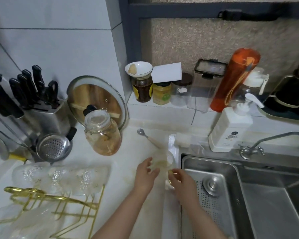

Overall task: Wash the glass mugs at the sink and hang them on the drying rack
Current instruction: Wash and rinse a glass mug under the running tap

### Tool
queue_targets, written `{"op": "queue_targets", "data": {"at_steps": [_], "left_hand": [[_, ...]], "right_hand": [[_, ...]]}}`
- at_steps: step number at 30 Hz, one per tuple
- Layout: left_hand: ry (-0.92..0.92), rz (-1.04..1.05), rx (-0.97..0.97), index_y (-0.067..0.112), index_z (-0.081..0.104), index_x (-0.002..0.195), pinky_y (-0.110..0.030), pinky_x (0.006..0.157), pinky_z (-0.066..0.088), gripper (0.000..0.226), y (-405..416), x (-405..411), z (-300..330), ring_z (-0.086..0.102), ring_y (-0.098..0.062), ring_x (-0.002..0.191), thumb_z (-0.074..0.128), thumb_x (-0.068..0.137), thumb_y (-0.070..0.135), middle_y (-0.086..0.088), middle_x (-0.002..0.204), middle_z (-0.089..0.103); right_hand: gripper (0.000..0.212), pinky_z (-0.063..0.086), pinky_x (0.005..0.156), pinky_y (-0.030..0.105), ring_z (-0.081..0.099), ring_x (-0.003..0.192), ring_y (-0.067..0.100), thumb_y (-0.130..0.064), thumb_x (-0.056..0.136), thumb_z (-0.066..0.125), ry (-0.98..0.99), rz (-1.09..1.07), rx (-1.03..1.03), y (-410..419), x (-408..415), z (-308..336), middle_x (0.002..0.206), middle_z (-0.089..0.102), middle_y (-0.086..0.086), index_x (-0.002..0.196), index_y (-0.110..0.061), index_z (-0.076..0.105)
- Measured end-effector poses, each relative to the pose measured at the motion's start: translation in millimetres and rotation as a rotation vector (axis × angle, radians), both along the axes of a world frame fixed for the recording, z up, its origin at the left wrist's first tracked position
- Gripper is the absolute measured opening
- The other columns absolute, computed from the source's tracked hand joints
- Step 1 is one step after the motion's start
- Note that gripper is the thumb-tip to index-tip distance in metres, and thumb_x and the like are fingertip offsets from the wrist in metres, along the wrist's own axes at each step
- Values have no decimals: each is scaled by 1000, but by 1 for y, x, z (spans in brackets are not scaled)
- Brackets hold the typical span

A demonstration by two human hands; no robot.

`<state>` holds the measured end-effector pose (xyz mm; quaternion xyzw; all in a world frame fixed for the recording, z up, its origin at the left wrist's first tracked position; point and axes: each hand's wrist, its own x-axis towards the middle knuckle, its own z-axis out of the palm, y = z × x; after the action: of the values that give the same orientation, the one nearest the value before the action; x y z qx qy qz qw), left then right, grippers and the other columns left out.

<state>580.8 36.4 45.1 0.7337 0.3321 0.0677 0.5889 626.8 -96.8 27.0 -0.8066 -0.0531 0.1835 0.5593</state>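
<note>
Head view. Two hands working at counter edge beside sink (214, 163). One glass mug (164, 161), clear, blurred, yellowish tint inside, sitting between hands just left of sink. Left hand (146, 171) cupping mug's side, fingers curved. Right hand (179, 178) pinching at mug's near side. One gold drying rack (59, 200) standing lower left, well apart; mug count there unclear.

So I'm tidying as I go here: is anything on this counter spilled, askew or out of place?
A yellowish smear stains the white counter just left of the glass mug that both hands hold. A spoon lies loose on the counter behind the mug. Nothing looks broken.
</note>
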Motion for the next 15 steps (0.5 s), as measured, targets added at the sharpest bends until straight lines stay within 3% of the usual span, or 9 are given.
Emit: {"op": "queue_targets", "data": {"at_steps": [3,4,7,11,15], "left_hand": [[-15,-70,38,17,46,134,-21,90,39,54,-5,-15,5,50,-16,113,69,86,16,-4,130,47],[-19,-107,29,17,42,138,-22,94,39,60,-8,-21,7,48,-15,116,70,85,18,-1,134,44],[-46,-241,-34,26,31,145,-34,111,35,78,-17,-42,17,37,-11,131,75,80,27,12,143,34],[-116,-480,-60,47,27,139,-29,109,34,92,-35,-66,38,32,2,131,81,65,49,21,147,29],[-213,-637,-25,51,27,137,-39,113,34,97,-66,-80,54,36,-4,135,81,57,54,19,148,31]], "right_hand": [[10,57,81,32,70,84,17,-15,88,67,42,-6,78,-22,-11,11,85,73,-2,96,-16,72],[12,58,82,33,70,85,16,-14,88,67,38,-2,88,-31,-17,16,85,74,-3,98,-15,73],[18,54,79,18,69,85,3,-13,85,70,-22,4,94,-62,-36,32,84,75,-13,92,-29,73],[25,52,79,14,68,89,0,-12,83,71,-59,-21,91,-103,-69,62,93,74,-18,90,-35,73],[32,48,77,7,68,81,-4,-6,82,71,-116,-97,106,-142,-107,88,91,75,-16,80,-37,76]]}}
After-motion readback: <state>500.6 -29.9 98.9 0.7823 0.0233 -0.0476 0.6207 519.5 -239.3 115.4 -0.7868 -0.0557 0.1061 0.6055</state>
